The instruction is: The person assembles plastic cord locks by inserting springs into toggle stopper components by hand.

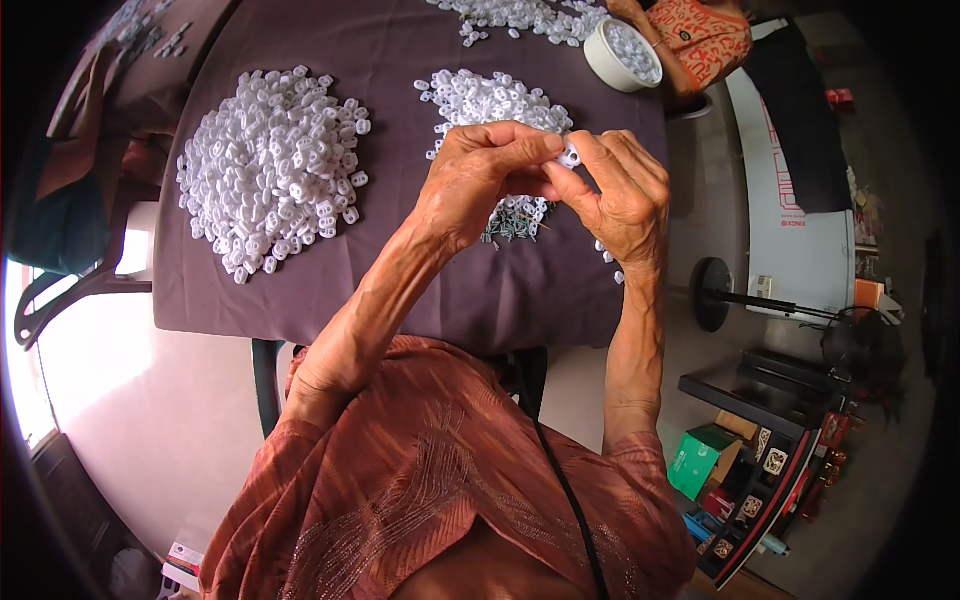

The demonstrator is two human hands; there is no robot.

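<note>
My left hand (pixel 478 172) and my right hand (pixel 622 195) meet above the table. Between their fingertips they pinch a small white plastic piece (pixel 569 155) with dark holes in its face; the fingers cover part of it. Behind and below my hands lies a heap of similar white pieces (pixel 495 98), partly hidden by the left hand. Under the hands sits a small pile of thin dark metal pieces that look like screws (pixel 512 222). A larger heap of white pieces (pixel 270 165) spreads to the left of my left forearm.
A dark brown cloth covers the table (pixel 400 300). At the far right corner stands a white tub (pixel 598 62) of white pieces, beside another person in an orange patterned top (pixel 700 40). More white pieces (pixel 530 15) lie along the far edge. Another person's arm (pixel 85 135) shows at left.
</note>
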